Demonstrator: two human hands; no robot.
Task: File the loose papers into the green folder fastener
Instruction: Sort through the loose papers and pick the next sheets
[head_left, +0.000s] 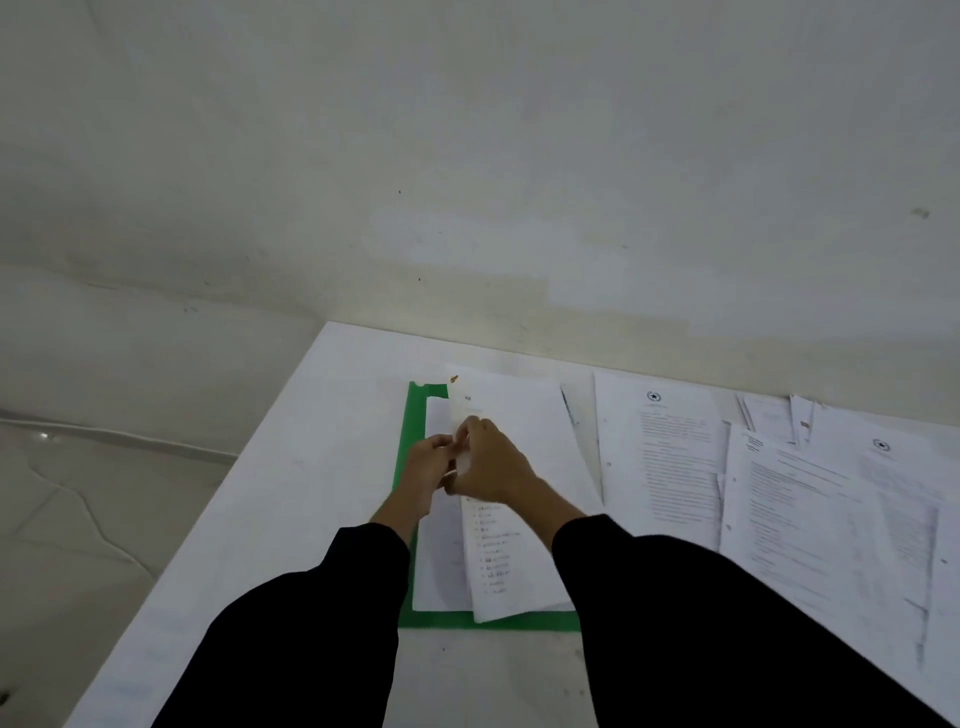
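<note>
A person's two arms in long, loose, plain black sleeves, the left sleeve (311, 623) and right sleeve (701, 623) ending at the wrists; left hand (428, 467) and right hand (493, 462) bare.

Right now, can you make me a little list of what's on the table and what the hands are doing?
folder: green, flat on the table
top sheet: crooked on the folder
left hand: at the sheet's left edge, grip blurred
right hand: same spot, beside the left hand
loose papers: spread out to the right
</note>
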